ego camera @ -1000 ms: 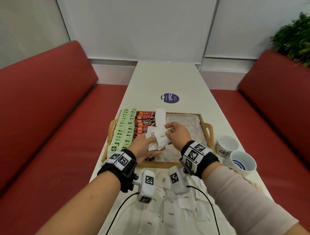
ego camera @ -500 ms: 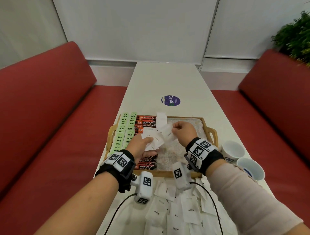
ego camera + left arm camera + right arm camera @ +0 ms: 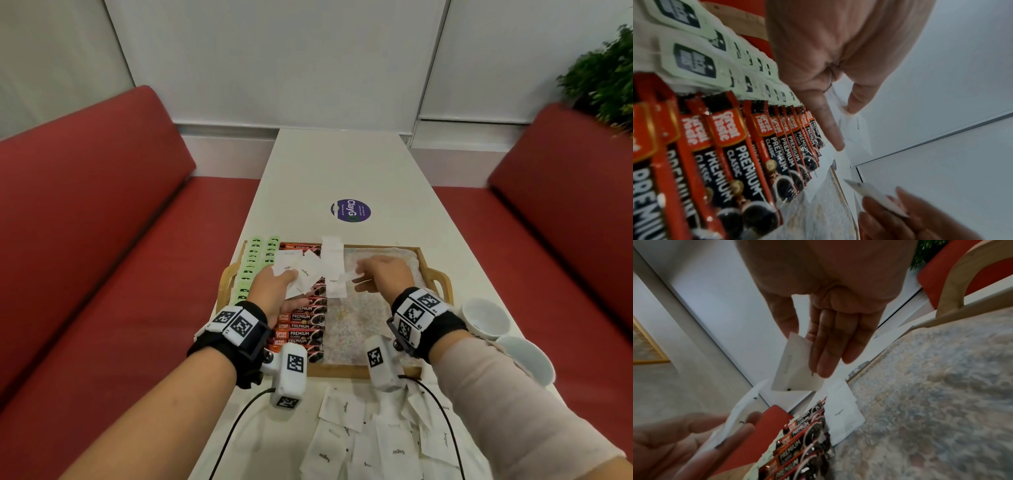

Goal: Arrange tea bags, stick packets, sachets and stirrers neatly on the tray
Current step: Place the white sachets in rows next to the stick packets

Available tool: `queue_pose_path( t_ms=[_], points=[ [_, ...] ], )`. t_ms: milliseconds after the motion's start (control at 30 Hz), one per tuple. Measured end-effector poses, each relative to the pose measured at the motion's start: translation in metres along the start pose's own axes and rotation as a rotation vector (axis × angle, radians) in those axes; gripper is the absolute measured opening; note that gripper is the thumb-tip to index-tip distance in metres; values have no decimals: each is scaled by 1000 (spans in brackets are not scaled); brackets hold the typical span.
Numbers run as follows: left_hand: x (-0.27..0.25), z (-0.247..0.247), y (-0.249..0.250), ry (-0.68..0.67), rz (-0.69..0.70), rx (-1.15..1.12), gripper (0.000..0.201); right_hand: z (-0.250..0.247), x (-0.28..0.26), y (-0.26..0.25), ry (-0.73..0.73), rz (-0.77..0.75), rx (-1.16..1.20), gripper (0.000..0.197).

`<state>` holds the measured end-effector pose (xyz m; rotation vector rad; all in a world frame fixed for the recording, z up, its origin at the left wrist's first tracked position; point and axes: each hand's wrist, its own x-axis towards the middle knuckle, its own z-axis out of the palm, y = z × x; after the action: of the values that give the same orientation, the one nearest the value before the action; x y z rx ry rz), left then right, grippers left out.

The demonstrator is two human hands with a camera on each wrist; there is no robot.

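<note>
A wooden tray (image 3: 423, 262) holds a column of green tea bags (image 3: 253, 263), then red coffee stick packets (image 3: 301, 325), then a short row of white sugar sachets (image 3: 333, 257) on its patterned mat. My left hand (image 3: 274, 284) hovers over the coffee sticks (image 3: 748, 162) and holds a fanned bunch of sugar sachets (image 3: 301, 270) between thumb and fingers. My right hand (image 3: 383, 274) is over the mat and pinches a single sachet (image 3: 795, 366) between thumb and straight fingers, just above the end of the sachet row (image 3: 840, 410).
Several loose sugar sachets (image 3: 376, 438) lie on the white table in front of the tray. Two white cups (image 3: 486, 318) stand to the tray's right. A purple sticker (image 3: 350, 210) lies beyond the tray. Red benches flank the table.
My right hand has pulled one sachet off the left hand's bunch and moved right, over the mat. Both hands have shifted farther over the tray.
</note>
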<state>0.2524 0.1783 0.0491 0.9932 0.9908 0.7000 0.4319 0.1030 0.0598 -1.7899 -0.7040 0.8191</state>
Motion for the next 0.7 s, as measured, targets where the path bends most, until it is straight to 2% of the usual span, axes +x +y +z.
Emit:
queue_pose_path(
  t_ms=[67,200,333,500,700],
  points=[
    [4,-1,1,6,4,-5,19,2,5,8,-5,11,-108,21],
    [6,-3,5,-1,17,-15,10,7,14,21,15,97,-231,19],
    [9,-5,8,-9,18,-13,9,18,21,28,-4,219,-206,26],
    [12,-7,11,-19,23,-19,11,33,30,33,-40,338,-141,19],
    [15,-10,12,-7,19,-20,9,43,34,37,-41,374,-105,22]
  ],
)
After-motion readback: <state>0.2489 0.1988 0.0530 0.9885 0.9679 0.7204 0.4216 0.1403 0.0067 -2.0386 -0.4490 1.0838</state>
